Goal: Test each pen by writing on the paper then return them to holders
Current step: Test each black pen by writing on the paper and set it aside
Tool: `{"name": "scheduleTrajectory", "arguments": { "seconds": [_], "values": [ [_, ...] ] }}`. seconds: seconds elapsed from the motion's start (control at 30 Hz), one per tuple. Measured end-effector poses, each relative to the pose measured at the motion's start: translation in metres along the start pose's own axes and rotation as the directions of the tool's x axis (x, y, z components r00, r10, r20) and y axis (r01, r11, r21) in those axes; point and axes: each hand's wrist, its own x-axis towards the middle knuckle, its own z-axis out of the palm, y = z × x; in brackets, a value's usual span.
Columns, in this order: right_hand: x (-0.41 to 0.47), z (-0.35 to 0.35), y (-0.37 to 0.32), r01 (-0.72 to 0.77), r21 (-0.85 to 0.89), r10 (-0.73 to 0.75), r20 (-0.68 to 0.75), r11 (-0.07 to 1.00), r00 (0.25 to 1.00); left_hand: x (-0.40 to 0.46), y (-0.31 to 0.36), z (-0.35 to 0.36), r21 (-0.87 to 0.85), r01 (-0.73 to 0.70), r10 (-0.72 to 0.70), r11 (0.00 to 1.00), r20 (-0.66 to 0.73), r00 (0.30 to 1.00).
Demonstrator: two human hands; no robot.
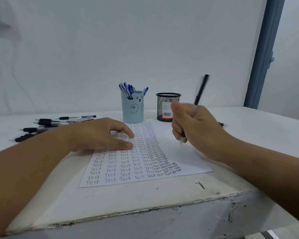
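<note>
Pen point(201, 89), black and motion-blurred, stands nearly upright in my right hand point(195, 128), whose fingers are curled round its lower barrel, with the tip showing just below the fist above the bare right side of the paper point(185, 157). My left hand point(102, 135) lies flat with fingers straight, pressing the sheet down over the rows of "Test". I judge the main risk is the sheet sliding or creasing if that pressing hand lifts while the tip drags, since the paper lies loose on the counter point(145, 200). A second risk is returning the pen to the wrong holder: the blue cup point(132, 109) holds blue pens point(128, 88), while the mesh cup point(164, 104) just behind my right hand looks empty, so a black pen probably belongs there. That mesh cup sits close enough that a careless swing could tip it. The writing is already crowded and overlapping near the middle of the sheet, so a new mark there would be hard to read. More black pens point(47, 125) lie loose at the left and could roll if nudged.
</note>
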Motion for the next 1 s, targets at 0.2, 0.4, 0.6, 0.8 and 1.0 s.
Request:
{"name": "scheduleTrajectory", "arguments": {
  "seconds": [0.2,0.4,0.6,0.8,1.0],
  "values": [
    [0.015,-0.01,-0.008,0.096,-0.412,-0.025,0.174,0.906,0.984,0.002,-0.006,-0.002,0.019,-0.015,0.014,1.0,0.024,1.0],
    [0.021,-0.013,0.016,0.182,-0.657,-0.043,0.222,0.731,0.974,0.003,-0.006,-0.002,0.02,-0.017,0.017,1.0,0.019,1.0],
    [0.013,-0.019,0.024,0.09,-0.515,-0.036,0.114,0.852,0.993,0.002,-0.004,-0.001,0.005,-0.021,0.021,1.0,0.015,1.0],
    [0.018,-0.032,0.027,0.022,-0.51,0.001,0.043,0.86,0.999,0.002,-0.006,-0.002,0.008,-0.03,0.03,1.0,0.035,0.999],
    [0.024,-0.065,0.036,-0.085,-0.631,0.115,0.007,0.771,0.993,0.004,-0.01,-0.003,0.007,-0.034,0.033,0.999,0.05,0.998]
  ]
}}
